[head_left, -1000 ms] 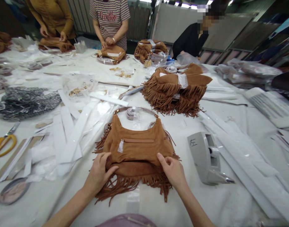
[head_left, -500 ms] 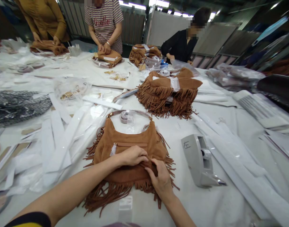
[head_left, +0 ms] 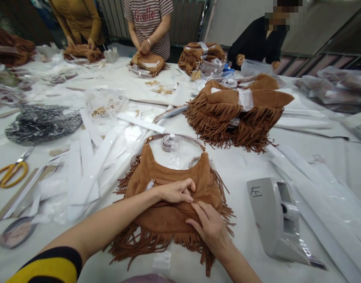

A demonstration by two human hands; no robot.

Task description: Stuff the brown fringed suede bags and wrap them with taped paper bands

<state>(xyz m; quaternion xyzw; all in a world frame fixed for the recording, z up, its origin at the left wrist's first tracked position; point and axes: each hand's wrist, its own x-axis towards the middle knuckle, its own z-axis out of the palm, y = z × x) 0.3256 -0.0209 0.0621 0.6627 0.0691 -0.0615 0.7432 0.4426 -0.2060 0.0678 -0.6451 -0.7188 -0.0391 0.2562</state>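
Near the middle of the tabletop's [head_left: 233, 173] front edge, a brown fringed handbag [head_left: 168, 220] is laid flat, its handle [head_left: 183, 136] pointed toward the far edge, where a stack of fringed bags [head_left: 236, 114] is bound with a white band. The bag's front panel is being worked by two bare hands set almost fingertip to fingertip. The fingers of the left hand [head_left: 176, 192] are drawn together at a crease below the zip; whether suede is pinched between them cannot be told. The right hand [head_left: 212, 228] is laid on the panel, its thumb spread from the forefinger. Toward the right edge, a grey tape dispenser [head_left: 261, 208] is stood within easy reach.

The crease is judged best handled with light, even pressure: the suede steadied by one hand, smoothed outward by the other, the fringe kept from being trapped and the wrapped zip pull [head_left: 150, 184] from being tugged.

Most of the zip is covered by the left hand, and the bag's lower left by the forearm. A mauve item [head_left: 148, 279] is cut off at the bottom, and the head of a person in a striped shirt [head_left: 157, 27] is left out of view.
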